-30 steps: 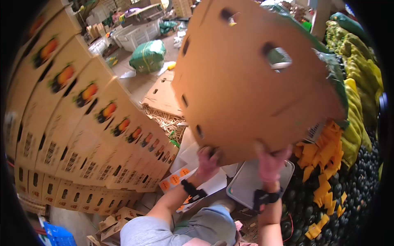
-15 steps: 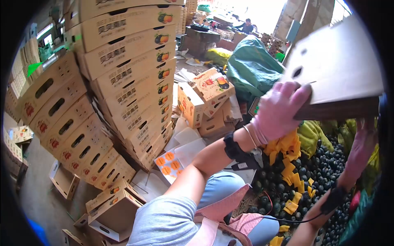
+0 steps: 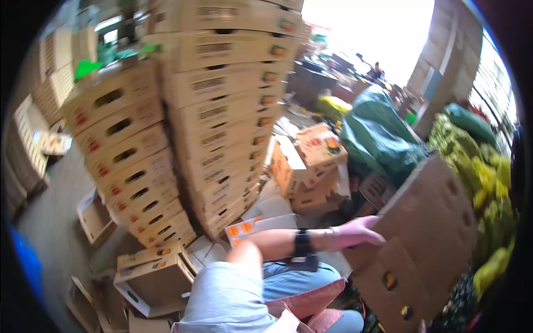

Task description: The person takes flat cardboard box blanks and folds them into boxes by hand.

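A large brown cardboard sheet [image 3: 427, 205] with cut-outs and a folded flap stands tilted in front of me on the right, its plain side facing me. My left hand [image 3: 358, 232], in a pink glove, grips its left edge, with the thumb on the near face and the other fingers partly hidden. At the bottom of the view, what looks like a fingertip of my right hand [image 3: 422, 326] shows by the sheet's lower edge; the rest of that hand is out of sight. Dark round fruits [image 3: 458, 294] lie behind the sheet, mostly covered by it.
Tall stacks of printed cardboard boxes [image 3: 222, 116] rise on my left. Open boxes [image 3: 161, 277] sit on the floor below. Printed boxes [image 3: 319, 150] and a green sack [image 3: 377, 127] are ahead. Yellow-green sacks [image 3: 477, 166] line the right. A person [image 3: 376, 72] is far back.
The cardboard has come down from the upper right and turned its brown side to me. My left hand has lowered with it. My right hand has dropped nearly out of view.
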Tool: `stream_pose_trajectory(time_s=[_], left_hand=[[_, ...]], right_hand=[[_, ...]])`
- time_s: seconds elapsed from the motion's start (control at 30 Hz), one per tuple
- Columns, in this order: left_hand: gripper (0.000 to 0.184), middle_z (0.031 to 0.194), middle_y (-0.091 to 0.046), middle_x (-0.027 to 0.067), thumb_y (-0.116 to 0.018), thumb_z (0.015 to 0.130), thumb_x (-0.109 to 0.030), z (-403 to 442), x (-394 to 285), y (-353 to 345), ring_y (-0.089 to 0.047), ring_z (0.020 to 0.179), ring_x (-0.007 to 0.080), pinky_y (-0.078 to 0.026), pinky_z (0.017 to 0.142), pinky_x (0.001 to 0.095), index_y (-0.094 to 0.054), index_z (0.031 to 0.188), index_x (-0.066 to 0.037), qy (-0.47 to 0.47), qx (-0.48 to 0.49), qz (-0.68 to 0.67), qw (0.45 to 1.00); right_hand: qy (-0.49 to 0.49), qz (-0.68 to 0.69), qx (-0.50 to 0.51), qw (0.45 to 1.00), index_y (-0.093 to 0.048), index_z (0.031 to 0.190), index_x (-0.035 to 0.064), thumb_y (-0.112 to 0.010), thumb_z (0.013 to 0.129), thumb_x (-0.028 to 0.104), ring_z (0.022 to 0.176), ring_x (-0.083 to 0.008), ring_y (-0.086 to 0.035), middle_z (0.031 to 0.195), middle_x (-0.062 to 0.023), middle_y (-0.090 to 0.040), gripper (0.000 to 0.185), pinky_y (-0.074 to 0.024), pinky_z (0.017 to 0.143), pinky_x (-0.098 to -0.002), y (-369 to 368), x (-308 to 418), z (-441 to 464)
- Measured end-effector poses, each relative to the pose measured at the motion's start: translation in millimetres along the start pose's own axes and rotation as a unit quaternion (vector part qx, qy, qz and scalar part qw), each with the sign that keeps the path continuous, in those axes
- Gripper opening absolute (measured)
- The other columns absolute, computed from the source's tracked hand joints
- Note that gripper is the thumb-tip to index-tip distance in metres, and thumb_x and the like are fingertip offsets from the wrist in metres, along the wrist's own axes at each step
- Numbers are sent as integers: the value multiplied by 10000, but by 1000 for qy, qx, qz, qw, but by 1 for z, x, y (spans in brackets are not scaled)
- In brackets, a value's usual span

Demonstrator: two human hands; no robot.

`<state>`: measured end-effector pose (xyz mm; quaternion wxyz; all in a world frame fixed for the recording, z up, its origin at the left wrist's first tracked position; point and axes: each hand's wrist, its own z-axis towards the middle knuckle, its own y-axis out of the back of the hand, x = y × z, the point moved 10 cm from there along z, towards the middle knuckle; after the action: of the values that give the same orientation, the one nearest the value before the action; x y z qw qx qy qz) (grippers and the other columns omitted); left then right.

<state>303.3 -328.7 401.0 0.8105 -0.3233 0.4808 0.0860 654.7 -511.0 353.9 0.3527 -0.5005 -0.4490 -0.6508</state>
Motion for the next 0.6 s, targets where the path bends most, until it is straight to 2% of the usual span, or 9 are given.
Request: stream_pose_trajectory(time_s=[0.03, 0.1, 0.17, 0.2, 0.27, 0.37, 0.43, 0.5, 0.6], left_hand=[[733, 1294, -526, 85, -747, 768, -185, -20, 18, 28, -489, 1174, 140, -403, 999, 303, -387, 1378, 2, 99, -115, 86, 985], [639, 1228, -561, 70, -728, 785, -186, -43, 44, 37, -550, 1096, 131, -475, 912, 305, -434, 1324, -11, 140, -77, -31, 987], [594, 1225, -568, 74, -701, 810, -174, -73, 82, 73, -567, 1078, 134, -473, 921, 310, -438, 1320, -21, 190, -126, -20, 973], [621, 1260, -558, 93, -702, 805, -165, -84, 93, 88, -550, 1117, 163, -447, 961, 327, -428, 1341, -12, 186, -133, 0, 973], [678, 1345, -494, 98, -689, 812, -185, -109, 104, 109, -458, 1233, 183, -354, 1051, 333, -380, 1389, -8, 216, -150, 44, 964], [663, 1308, -515, 96, -691, 807, -132, -128, 119, 121, -473, 1208, 180, -369, 1034, 324, -381, 1377, 3, 268, -156, 25, 950], [592, 1267, -532, 95, -689, 806, -100, -131, 131, 135, -500, 1166, 176, -398, 1006, 317, -420, 1323, 6, 284, -140, 88, 945], [545, 1238, -543, 95, -682, 809, -87, -132, 131, 142, -514, 1139, 172, -412, 989, 314, -438, 1287, 7, 291, -167, 97, 937], [498, 1198, -559, 98, -667, 815, -72, -131, 125, 152, -527, 1099, 170, -426, 966, 309, -449, 1255, 10, 253, -241, 129, 928]], right_hand=[[-21, 44, 13, 999, -400, 1380, 62, -622, 875, 203, 1254, -272, -436, 1382, -110, -404, 570, -410, 1016, -403, -11, -13, -21], [-59, 130, 12, 990, -406, 1371, 40, -637, 862, 209, 1232, -268, -465, 1357, -113, -448, 584, -408, 1015, -394, -27, -43, -56], [-81, 183, -53, 978, -412, 1362, 18, -651, 850, 215, 1210, -265, -494, 1333, -116, -492, 598, -406, 1013, -385, -38, -79, -84], [-99, 171, -124, 972, -446, 1316, 14, -702, 788, 180, 1124, -248, -543, 1219, -102, -574, 610, -424, 981, -370, -40, -94, -94], [-95, 114, -168, 975, -458, 1279, -8, -761, 716, 166, 1087, -222, -542, 1190, -98, -567, 663, -424, 967, -337, -57, -117, -107], [-123, 57, -175, 975, -443, 1297, 1, -799, 683, 233, 1110, -216, -530, 1208, -95, -565, 746, -410, 988, -346, -60, -106, -108], [-114, 37, -179, 976, -437, 1257, -19, -802, 675, 159, 1061, -210, -549, 1167, -104, -571, 709, -428, 958, -330, -66, -97, -106], [-102, 30, -186, 977, -462, 1196, -7, -858, 657, 272, 1050, -196, -547, 1120, -92, -577, 725, -433, 936, -318, -78, -97, -109], [-140, 69, -219, 963, -463, 1186, -2, -868, 653, 280, 1042, -176, -545, 1101, -77, -577, 727, -437, 931, -321, -94, -90, -129]])
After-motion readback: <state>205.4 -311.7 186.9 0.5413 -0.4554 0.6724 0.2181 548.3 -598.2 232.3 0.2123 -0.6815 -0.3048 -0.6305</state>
